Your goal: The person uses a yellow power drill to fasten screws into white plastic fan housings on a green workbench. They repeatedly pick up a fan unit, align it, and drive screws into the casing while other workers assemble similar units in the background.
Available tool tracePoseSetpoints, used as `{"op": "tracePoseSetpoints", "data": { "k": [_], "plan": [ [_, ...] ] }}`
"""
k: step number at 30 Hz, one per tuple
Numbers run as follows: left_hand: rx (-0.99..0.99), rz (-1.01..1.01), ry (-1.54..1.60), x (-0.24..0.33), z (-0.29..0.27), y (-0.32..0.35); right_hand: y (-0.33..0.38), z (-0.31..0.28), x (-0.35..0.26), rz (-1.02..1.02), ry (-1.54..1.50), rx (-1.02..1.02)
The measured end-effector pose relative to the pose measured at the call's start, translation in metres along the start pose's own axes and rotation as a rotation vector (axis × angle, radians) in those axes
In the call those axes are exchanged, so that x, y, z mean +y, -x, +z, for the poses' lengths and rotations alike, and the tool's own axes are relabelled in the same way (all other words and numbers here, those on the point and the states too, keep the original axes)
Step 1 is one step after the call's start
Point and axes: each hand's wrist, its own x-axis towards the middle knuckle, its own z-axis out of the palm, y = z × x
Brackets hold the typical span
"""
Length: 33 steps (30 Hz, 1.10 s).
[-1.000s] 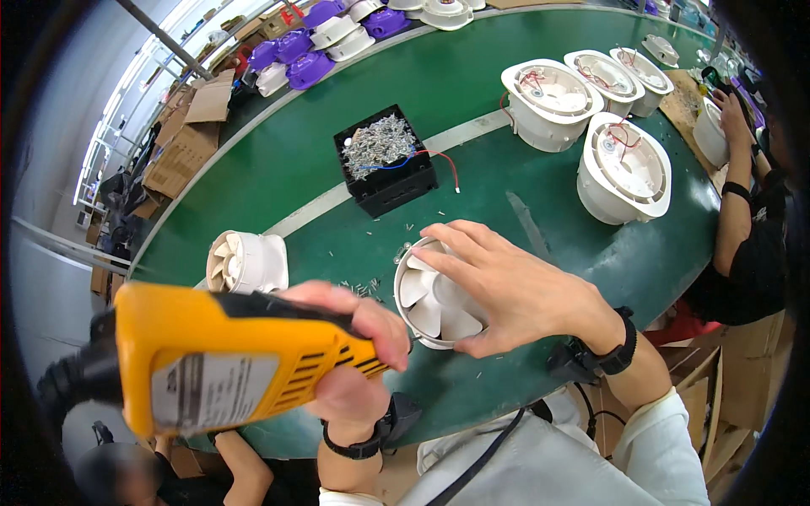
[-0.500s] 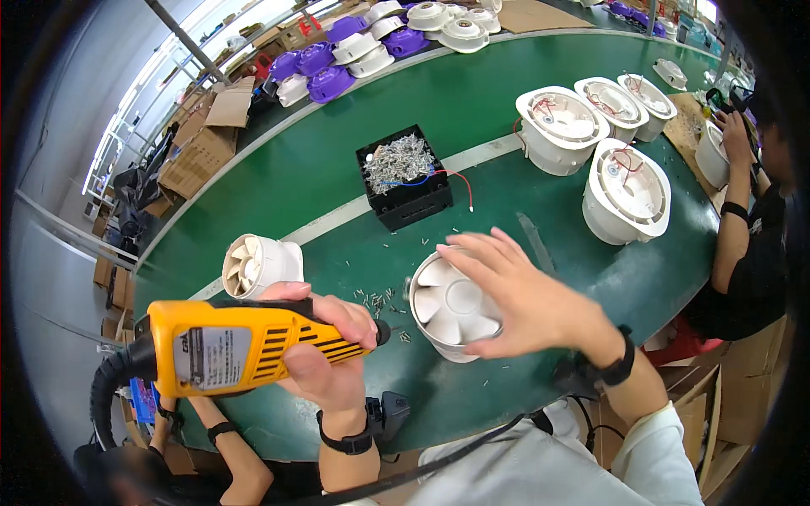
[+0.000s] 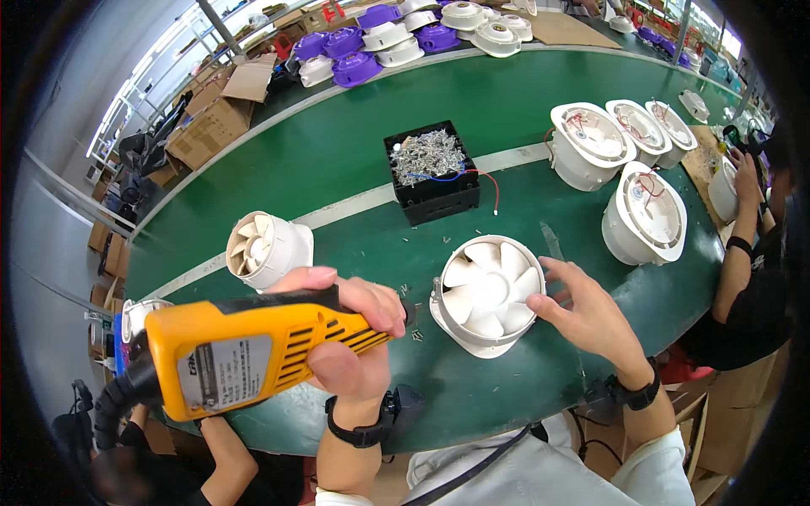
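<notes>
My left hand [image 3: 361, 329] is wrapped round a yellow and black electric screwdriver [image 3: 295, 341], held level above the table with its dark tip pointing right. Right of that tip stands a white round fan housing [image 3: 477, 339], its white blades [image 3: 494, 291] facing up. At the housing's right rim is my right hand [image 3: 591, 316], fingers spread; the thumb tip reaches the edge, and I cannot tell whether it touches. Loose screws [image 3: 417, 335] lie on the green table between the screwdriver and the housing.
Behind sits a black box [image 3: 439, 199] heaped with screws, a red and blue wire over it. Another fan housing [image 3: 291, 244] lies tilted at the left. Several white housings with red wires [image 3: 645, 215] stand at the right. Co-workers' arms [image 3: 732, 261] show at both sides.
My right hand has drawn back from over the fan housing to its right side, uncovering the blades. The view has shifted, and the screwdriver stays in my left hand.
</notes>
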Motion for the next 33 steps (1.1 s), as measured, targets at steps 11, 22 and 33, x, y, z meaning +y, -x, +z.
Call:
{"op": "tracePoseSetpoints", "data": {
  "k": [11, 22, 33],
  "plan": [
    [-0.039, -0.069, -0.232, -0.011, 0.001, -0.011, -0.012, -0.002, 0.007, 0.194, -0.297, -0.266],
    [-0.024, 0.104, -0.142, 0.014, -0.011, -0.005, -0.033, -0.011, 0.007, -0.206, -0.377, -0.061],
    [0.021, 0.208, -0.130, 0.026, -0.032, 0.009, 0.007, -0.001, 0.048, -1.257, 0.729, 0.168]
  ]
}}
